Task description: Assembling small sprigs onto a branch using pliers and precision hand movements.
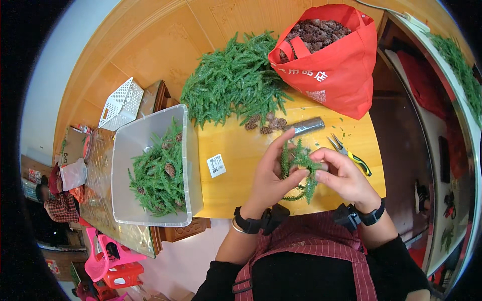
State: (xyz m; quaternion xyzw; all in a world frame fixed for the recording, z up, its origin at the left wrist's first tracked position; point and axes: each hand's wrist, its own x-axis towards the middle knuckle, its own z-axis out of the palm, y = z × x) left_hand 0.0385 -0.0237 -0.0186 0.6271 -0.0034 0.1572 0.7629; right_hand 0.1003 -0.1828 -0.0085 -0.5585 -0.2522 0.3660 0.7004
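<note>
Left of the sprig, a clear bin (pixel 193 165) collects finished sprigs. My left hand (pixel 271 175) clamps the green fir sprig (pixel 299 161) steady above the counter (pixel 236 188); my right hand (pixel 344 175) pinches its other side. Pliers (pixel 349 153) lie right of it, within reach.

Bright, even daylight; soft shadows under hands; sharp centre, heavy fisheye bending and black vignette at rim.

A red tote bag (pixel 336 65) of pine cones (pixel 317 31) is standing on the yellow table (pixel 236 190) beside a heap of green fir sprigs (pixel 233 80). Pliers (pixel 349 154) are lying near a dark tape roll (pixel 307 126), and a clear plastic bin (pixel 150 210) is sitting left.
</note>
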